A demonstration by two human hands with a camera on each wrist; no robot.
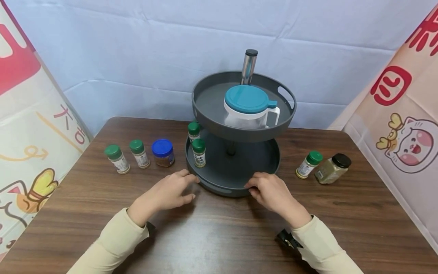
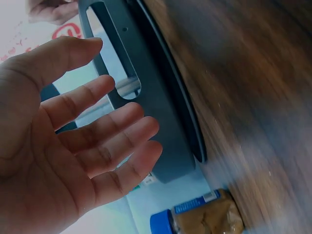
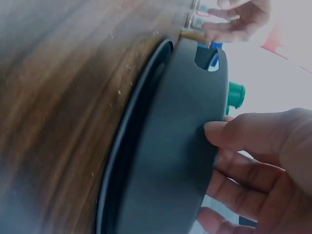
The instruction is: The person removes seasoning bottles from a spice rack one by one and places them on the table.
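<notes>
A dark grey two-tier rotating tray rack stands on the table, its lower tray below and its upper tray above. My right hand pinches the lower tray's front rim, thumb outside and fingers inside, as the right wrist view shows. At the front left of that rim is my left hand, its fingers loosely spread with nothing in them; in the left wrist view they are beside the tray's handle slot. Two green-capped spice bottles, one in front and one behind, stand at the lower tray's left side.
A clear jug with a teal lid sits on the upper tray, before the metal post. Left are two green-capped bottles and a blue-lidded jar. Right are another green-capped bottle and a black-lidded jar.
</notes>
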